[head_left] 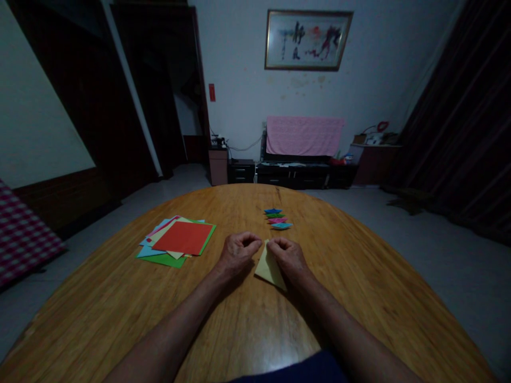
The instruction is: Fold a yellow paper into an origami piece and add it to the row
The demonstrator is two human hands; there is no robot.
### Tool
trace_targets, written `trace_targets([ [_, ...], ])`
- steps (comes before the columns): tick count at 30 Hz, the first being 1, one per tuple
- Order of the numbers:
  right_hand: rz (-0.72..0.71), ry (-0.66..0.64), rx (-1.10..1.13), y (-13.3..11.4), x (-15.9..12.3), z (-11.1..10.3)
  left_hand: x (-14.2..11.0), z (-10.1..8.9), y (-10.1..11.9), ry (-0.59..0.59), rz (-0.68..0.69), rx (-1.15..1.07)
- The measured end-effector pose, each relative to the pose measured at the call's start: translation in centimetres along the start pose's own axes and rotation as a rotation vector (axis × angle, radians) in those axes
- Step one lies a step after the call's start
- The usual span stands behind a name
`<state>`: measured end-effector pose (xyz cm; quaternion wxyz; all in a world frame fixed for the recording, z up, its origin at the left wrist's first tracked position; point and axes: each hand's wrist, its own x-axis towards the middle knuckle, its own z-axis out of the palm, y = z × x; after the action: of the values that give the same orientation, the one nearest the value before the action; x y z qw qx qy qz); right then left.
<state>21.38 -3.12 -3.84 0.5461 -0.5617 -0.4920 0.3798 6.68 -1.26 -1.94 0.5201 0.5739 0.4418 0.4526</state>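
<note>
A pale yellow sheet of folded paper (269,271), roughly triangular, lies on the table in front of me with its narrow tip pointing away. My right hand (290,258) pinches it near that tip between thumb and fingers. Just left of the tip, my left hand (239,254) is closed, thumb against forefinger. Whether those fingertips hold the paper's edge is too small to tell. Beyond my hands, several small folded paper boats (281,226) stand in a row, in blue, green, pink and light blue.
A loose stack of coloured paper sheets (183,238), red on top, lies left of my hands on the round wooden table (339,319). Past the table are a low black cabinet (295,175) and a pink cloth (305,135). A checked cloth (24,234) shows at far left.
</note>
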Motion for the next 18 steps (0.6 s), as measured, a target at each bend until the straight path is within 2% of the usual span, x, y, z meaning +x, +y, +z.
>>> trace_targets([
  [3,-0.019,-0.003,-0.001,0.0,0.0,-0.1,0.1,0.2,-0.3,0.033,0.199,0.138],
  [6,-0.016,-0.011,-0.008,-0.1,0.0,0.0,0.2,0.4,-0.6,0.024,0.267,0.187],
  [10,-0.019,-0.027,-0.004,-0.2,-0.1,0.1,0.3,0.4,-1.1,0.000,0.204,0.144],
  [14,-0.036,-0.036,-0.004,-0.1,0.0,0.1,0.3,0.6,-1.5,-0.041,0.065,0.005],
  [18,-0.019,-0.073,0.036,0.0,-0.1,0.0,0.2,0.7,-1.5,-0.052,0.005,-0.131],
])
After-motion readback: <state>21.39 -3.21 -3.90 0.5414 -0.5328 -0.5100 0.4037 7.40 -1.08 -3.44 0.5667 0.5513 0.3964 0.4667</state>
